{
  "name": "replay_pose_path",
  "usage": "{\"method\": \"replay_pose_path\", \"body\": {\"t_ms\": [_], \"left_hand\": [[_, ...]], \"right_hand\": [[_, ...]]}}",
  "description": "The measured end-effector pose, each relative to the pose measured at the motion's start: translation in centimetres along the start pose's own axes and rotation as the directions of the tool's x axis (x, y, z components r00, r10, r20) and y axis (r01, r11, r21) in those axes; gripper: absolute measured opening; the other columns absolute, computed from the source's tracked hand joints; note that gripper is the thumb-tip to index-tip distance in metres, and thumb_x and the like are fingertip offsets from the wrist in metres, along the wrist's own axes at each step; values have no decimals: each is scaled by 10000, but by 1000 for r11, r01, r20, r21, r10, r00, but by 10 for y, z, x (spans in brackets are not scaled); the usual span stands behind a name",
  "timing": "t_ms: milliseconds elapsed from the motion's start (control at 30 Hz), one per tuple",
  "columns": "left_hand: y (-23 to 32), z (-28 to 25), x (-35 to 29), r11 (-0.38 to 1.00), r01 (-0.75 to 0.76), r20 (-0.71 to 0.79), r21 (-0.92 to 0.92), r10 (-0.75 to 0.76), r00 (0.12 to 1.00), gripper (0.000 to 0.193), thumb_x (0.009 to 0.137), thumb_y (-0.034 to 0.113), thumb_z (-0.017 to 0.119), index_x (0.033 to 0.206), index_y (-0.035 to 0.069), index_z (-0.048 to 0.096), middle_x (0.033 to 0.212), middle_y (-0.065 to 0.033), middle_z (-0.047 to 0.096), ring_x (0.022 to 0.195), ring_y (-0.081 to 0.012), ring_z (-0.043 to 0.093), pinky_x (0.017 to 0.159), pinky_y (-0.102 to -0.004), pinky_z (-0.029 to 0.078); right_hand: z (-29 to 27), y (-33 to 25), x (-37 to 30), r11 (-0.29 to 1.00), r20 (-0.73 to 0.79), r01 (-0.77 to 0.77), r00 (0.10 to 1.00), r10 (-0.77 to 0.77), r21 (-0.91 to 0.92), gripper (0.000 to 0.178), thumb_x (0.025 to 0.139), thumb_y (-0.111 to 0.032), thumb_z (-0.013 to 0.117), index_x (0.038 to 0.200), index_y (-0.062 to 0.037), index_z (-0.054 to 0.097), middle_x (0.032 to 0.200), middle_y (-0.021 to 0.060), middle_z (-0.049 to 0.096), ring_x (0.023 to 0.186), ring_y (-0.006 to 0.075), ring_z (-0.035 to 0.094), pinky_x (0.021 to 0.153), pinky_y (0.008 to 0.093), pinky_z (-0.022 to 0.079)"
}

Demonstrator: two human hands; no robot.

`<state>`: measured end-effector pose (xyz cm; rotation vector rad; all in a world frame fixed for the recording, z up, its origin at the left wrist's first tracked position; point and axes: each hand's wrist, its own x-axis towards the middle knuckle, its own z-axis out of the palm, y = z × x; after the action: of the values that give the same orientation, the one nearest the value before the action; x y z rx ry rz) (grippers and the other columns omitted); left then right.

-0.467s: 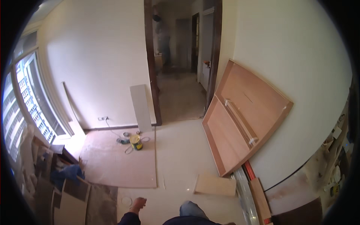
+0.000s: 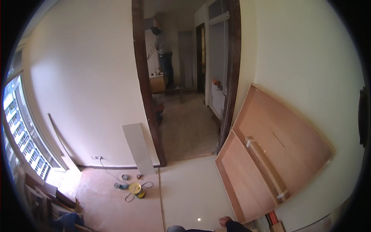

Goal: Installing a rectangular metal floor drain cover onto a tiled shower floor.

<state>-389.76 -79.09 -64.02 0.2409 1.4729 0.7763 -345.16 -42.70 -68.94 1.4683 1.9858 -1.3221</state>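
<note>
My right hand (image 2: 223,221), at the end of a dark sleeve, shows at the lower edge. Its fingers look loosely curled and a little apart, and I make out nothing in them. It is held above the pale floor (image 2: 189,193), nearest to a big shallow wooden frame box (image 2: 247,185) that leans against the right wall. Long wooden strips (image 2: 266,170) lie across the box's middle divider. A knee in grey-blue cloth (image 2: 176,229) shows at the bottom. My left hand is out of sight.
Ahead is a dark-framed doorway (image 2: 148,104); beyond it a person (image 2: 165,54) stands on a low platform. A yellow bucket (image 2: 136,190), a corded tool (image 2: 122,186) and cable rest on a reddish board (image 2: 96,201). A pale panel (image 2: 138,149) leans beside the doorway. Scrap boards (image 2: 42,201) lie left.
The view has tilted upward and moved nearer the doorway. My left hand has dropped out of view, and my right hand has come in at the bottom.
</note>
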Motion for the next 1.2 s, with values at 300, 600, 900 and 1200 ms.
{"method": "replay_pose_path", "body": {"t_ms": [300,600,900,1200], "left_hand": [[156,-35,111,944,326,-134,51,-317,939,247,938,336,478,915,127,608,710,-36,568,634,-189,586,543,-362,463],[607,-83,483,872,-126,-33,473,160,987,374,917,357,505,636,121,581,509,-38,532,470,-193,563,444,-326,451],[959,-90,719,-98,-475,439,875,576,689,106,757,181,603,707,88,611,639,-75,598,583,-231,607,506,-384,486],[1001,-135,720,919,217,-52,328,-212,976,284,904,355,533,934,115,681,961,-50,661,897,-186,618,828,-359,484]], "right_hand": [[-311,-281,196,882,-342,230,936,-85,410,243,862,-303,559,901,-72,623,742,18,631,587,122,597,481,274,470],[-372,-149,348,641,247,-345,939,241,686,229,909,-287,482,928,-82,582,767,71,635,590,208,605,501,352,478],[-459,-189,465,925,1,-355,934,358,-132,360,907,-378,452,906,-80,656,809,135,662,721,206,653,612,419,500],[-847,-393,868,981,231,-140,967,106,137,273,944,-294,434,1007,-90,605,919,94,658,776,225,643,608,401,502]]}}
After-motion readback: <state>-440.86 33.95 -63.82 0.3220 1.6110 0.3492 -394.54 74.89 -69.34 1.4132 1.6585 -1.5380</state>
